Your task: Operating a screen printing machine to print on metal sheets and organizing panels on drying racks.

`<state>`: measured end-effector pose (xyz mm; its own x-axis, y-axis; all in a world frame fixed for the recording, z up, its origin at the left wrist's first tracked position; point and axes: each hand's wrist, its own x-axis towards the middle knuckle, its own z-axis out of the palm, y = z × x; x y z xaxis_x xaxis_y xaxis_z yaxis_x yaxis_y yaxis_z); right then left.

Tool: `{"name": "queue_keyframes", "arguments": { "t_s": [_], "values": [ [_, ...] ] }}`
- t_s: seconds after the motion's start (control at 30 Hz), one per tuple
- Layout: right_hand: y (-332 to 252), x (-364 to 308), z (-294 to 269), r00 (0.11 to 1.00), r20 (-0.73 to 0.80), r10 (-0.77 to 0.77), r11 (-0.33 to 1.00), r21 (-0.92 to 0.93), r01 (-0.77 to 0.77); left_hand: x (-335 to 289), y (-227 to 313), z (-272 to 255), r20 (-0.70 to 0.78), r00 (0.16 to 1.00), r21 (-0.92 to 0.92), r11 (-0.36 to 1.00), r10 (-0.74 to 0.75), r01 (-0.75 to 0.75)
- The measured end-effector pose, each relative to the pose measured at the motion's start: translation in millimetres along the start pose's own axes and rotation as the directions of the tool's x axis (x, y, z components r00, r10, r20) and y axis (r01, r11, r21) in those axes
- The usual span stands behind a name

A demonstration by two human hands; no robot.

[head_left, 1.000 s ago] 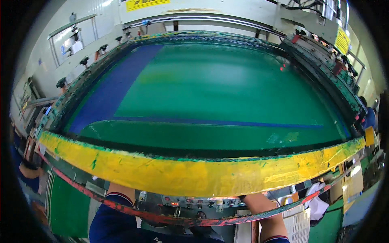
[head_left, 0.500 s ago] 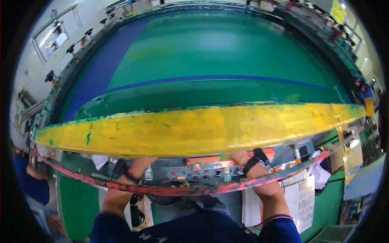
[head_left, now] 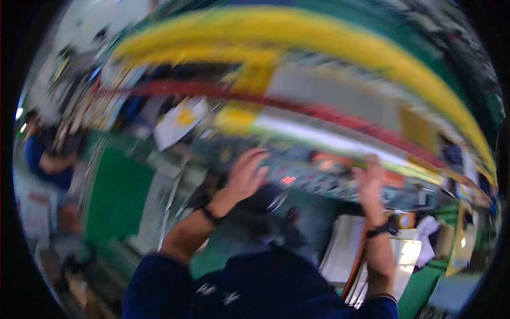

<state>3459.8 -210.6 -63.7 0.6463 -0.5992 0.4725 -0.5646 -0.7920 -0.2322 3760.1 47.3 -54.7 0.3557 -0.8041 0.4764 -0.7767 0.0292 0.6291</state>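
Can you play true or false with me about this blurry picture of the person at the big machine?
1. Both hands reach up to the machine's control panel. True.
2. The left hand holds a cup. False: it holds nothing and rests on the panel.
3. A yellow bar curves across the top. True.
4. The right hand hangs down by the person's side. False: it is raised at the panel's edge.
5. There is a dark band on each wrist. True.
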Motion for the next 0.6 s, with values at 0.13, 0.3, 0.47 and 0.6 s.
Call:
{"name": "queue_keyframes", "arguments": {
  "t_s": [0.13, 0.3, 0.47, 0.6],
  "values": [
    [-27, -77, -46, 0.993, 0.021, 0.116, 0.974, 0.196, -0.118, -149, -15, 24, 0.265, 0.910, -0.264, 0.884, -0.317, 0.385],
    [-64, -134, -37, 0.980, 0.188, 0.064, 0.945, 0.303, -0.120, -409, -43, 40, 0.465, 0.315, 0.068, 0.388, -0.828, 0.919],
    [-104, -164, -26, 0.948, 0.318, -0.030, 0.873, 0.469, -0.130, -618, -62, 10, 0.639, 0.021, 0.488, 0.426, -0.769, 0.761],
    [-98, -210, -18, 0.914, 0.390, -0.110, 0.832, 0.540, -0.130, -618, -23, -7, 0.550, 0.215, 0.529, 0.535, -0.807, 0.659]
  ]
}}
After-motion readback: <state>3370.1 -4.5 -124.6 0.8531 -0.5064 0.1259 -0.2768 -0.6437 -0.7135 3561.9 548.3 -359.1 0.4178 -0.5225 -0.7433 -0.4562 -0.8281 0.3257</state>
